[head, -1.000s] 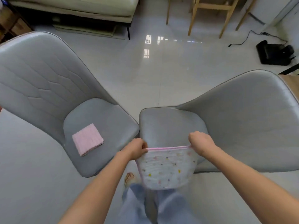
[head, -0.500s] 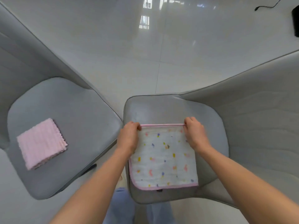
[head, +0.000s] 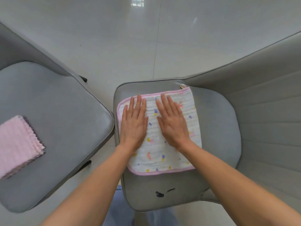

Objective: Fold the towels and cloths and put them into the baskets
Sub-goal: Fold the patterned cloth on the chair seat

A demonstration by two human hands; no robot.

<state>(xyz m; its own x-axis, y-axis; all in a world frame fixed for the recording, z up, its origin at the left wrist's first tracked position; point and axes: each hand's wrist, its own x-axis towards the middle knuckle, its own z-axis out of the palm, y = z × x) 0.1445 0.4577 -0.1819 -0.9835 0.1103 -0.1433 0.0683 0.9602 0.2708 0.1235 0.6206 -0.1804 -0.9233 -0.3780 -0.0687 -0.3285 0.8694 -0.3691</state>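
Now your left hand [head: 133,123] and right hand [head: 173,123] lie flat, fingers extended and barely spread, palms pressing spotted cloth [head: 162,154] on right chair seat [head: 216,128], likely smoothing creases. Folded pink cloth [head: 17,145] waits at left chair seat's [head: 65,119] left edge. Baskets not visible.

- We see a white cloth [head: 164,154] with small coloured specks and a pink hem, folded to a rough rectangle, lying flat directly under both our palms; a small loop tab sticks out at its far corner, beyond our right fingertips.
- We see a pink cloth [head: 17,145], ribbed with wavy edges, folded into a thick square, lying well to the left of our left hand.
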